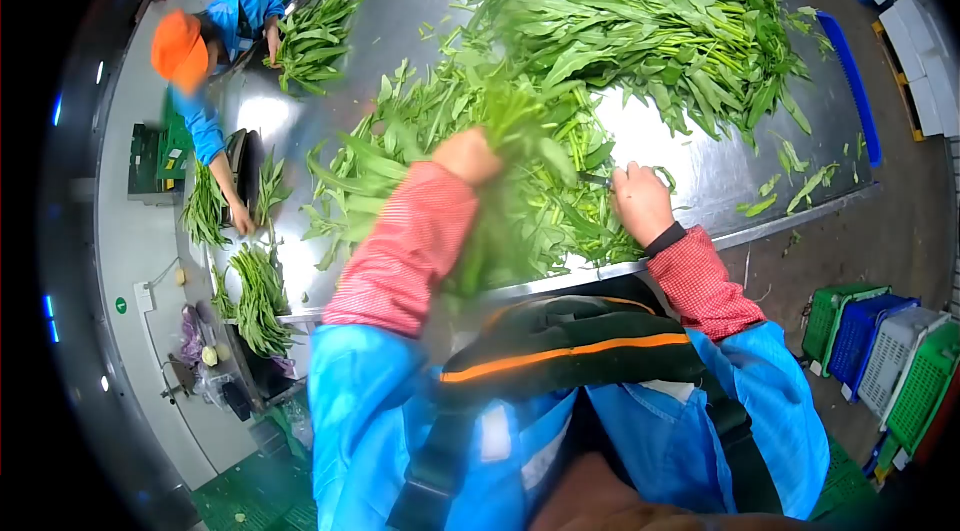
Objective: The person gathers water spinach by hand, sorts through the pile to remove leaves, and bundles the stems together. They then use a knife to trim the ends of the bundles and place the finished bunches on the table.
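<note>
My left hand [468, 156] is closed around a bunch of long-leaved greens [515, 116] that look like water spinach, blurred by motion. My right hand [642, 203] is closed at the near edge of the metal table, with a thin dark blade-like tool [596, 179] sticking out to its left. Loose leaves and cut stems [560, 221] lie beneath and between both hands. Beyond them a large heap of the same greens [640, 21] covers the far right part of the table.
At the left, a co-worker in an orange cap [180, 49] handles bunches of greens [312, 41]. More bunches [258, 301] rest at the table's left corner. A blue tray edge [850, 91] borders the right side. Green, blue and grey crates [880, 351] stand on the floor at right.
</note>
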Demonstrator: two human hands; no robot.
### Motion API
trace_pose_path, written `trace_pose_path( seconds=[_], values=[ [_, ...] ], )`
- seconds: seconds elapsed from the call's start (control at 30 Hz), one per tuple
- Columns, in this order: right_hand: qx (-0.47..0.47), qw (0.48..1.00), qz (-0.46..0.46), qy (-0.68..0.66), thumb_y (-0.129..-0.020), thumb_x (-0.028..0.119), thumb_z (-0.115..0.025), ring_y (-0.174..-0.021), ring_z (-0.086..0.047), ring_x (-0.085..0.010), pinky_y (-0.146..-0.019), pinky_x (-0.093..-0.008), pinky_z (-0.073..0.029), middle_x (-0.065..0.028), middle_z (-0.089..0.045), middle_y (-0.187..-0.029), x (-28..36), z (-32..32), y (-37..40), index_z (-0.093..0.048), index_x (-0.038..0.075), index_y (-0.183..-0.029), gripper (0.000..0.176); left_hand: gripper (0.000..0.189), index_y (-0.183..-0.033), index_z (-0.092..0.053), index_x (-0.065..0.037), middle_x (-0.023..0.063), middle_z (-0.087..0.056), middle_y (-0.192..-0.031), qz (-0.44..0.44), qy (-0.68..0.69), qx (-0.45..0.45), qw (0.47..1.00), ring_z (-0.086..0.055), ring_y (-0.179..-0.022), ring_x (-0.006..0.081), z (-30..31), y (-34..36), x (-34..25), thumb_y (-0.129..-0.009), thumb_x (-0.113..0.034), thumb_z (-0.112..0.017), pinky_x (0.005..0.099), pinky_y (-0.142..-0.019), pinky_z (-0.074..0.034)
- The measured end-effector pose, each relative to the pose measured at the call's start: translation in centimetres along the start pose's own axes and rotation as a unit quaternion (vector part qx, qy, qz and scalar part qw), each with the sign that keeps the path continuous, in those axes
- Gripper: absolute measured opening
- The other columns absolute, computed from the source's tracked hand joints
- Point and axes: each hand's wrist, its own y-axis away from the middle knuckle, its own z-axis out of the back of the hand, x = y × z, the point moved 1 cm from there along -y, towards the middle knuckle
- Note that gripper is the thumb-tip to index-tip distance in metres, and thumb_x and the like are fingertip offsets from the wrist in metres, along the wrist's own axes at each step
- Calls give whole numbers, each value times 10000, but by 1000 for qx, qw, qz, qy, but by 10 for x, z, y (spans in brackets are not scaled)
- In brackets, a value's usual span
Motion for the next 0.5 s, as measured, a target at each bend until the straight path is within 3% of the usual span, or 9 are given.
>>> trace_pose_path(
  seconds=[0.07,0.17,0.2,0.3,0.33,0.43,0.47,0.5],
  values=[
    [-8,1000,10,-22,-747,132,-612,-777,-575,-338,-695,-456,-473,-146,-554,-828,-2,-3,4,-535,34,-870,175,503,-1087,-630,-2,211,-672,-1005,41,77,19,996,-651,-925,349,1,14,-36,-678,-278,-723,376,-852,-509],
    [22,993,29,-115,-746,86,-568,-790,-562,-354,-689,-453,-459,-160,-553,-842,-11,10,7,-503,19,-882,165,538,-1104,-603,32,229,-657,-1048,103,93,35,990,-636,-993,336,-8,5,-33,-693,-292,-726,369,-900,-491],
    [34,985,12,-166,-792,143,-538,-773,-606,-357,-692,-442,-474,-184,-611,-800,-15,13,12,-548,27,-1027,262,539,-1109,-600,28,228,-655,-1056,105,81,45,990,-634,-1000,335,-8,6,-33,-696,-296,-724,372,-902,-490],
    [148,915,-134,-351,-847,192,-539,-790,-613,-357,-701,-421,-477,-184,-616,-810,-5,58,20,-534,41,-1169,356,540,-1120,-595,17,226,-650,-1074,106,50,64,991,-631,-1014,333,-5,7,-39,-706,-309,-715,384,-907,-488],
    [161,895,-150,-387,-927,177,-524,-631,-478,-199,-662,-330,-433,-119,-478,-731,9,80,16,-523,58,-1169,270,539,-1122,-594,14,227,-649,-1077,106,44,66,991,-631,-1015,333,-2,10,-44,-709,-313,-711,389,-907,-488],
    [2,913,-53,-404,-948,153,-504,-669,-559,-236,-713,-328,-459,-123,-575,-821,37,67,5,-521,66,-1201,269,538,-1136,-585,-4,222,-647,-1087,91,25,70,993,-631,-1019,337,-6,9,-42,-718,-325,-691,401,-909,-487],
    [-74,932,-6,-355,-937,213,-516,-819,-623,-354,-730,-435,-486,-166,-620,-969,45,57,-3,-523,102,-1240,322,534,-1136,-584,-5,219,-648,-1087,81,21,68,994,-632,-1017,339,-5,10,-42,-719,-324,-686,400,-909,-488],
    [-77,943,-8,-322,-931,208,-523,-823,-625,-360,-714,-439,-489,-167,-625,-976,52,53,-12,-530,101,-1219,307,531,-1136,-583,-7,216,-649,-1087,72,16,66,995,-633,-1015,341,-5,10,-42,-721,-323,-681,399,-908,-489]
  ],
)
